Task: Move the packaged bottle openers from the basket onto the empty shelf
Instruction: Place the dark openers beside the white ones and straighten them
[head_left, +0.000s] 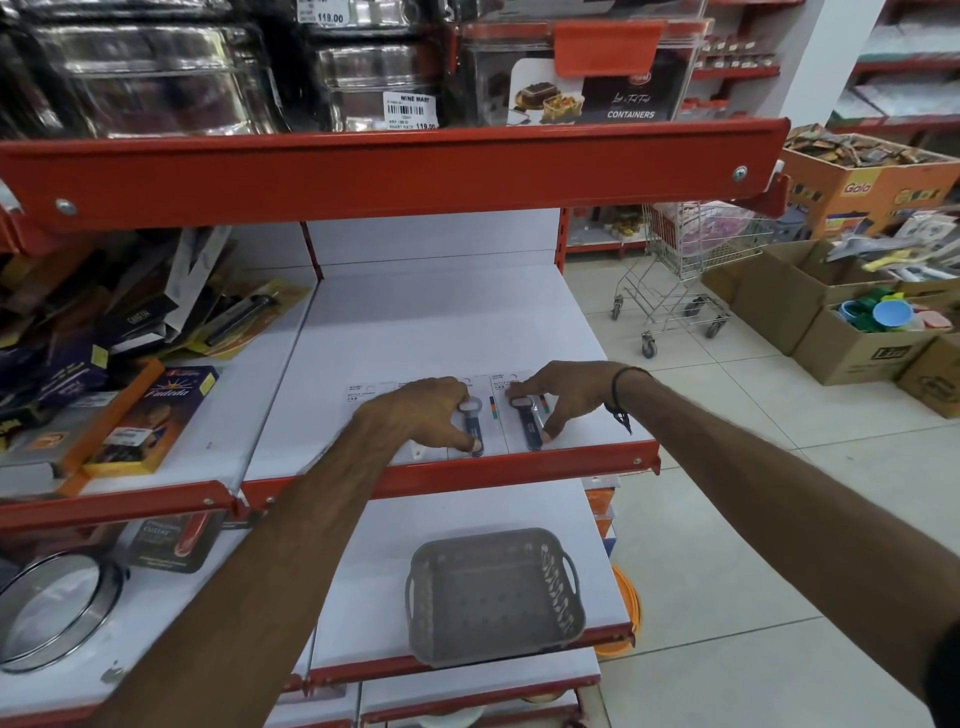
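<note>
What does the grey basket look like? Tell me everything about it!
The basket is grey plastic, squarish with rounded corners, a loop handle on each side, slots cut in its walls and small holes in its floor. It looks empty. It sits upright on the white shelf below the one the hands are working on, close to the red front edge. Neither hand touches it.

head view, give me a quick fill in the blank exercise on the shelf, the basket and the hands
1. The grey basket on the lower shelf is ____.
2. The packaged bottle openers lie near the shelf's ____ edge.
3. A black band circles the ____ wrist, behind the right hand.
4. The left hand rests on the ____.

Missing words: empty; front; right; openers
</note>
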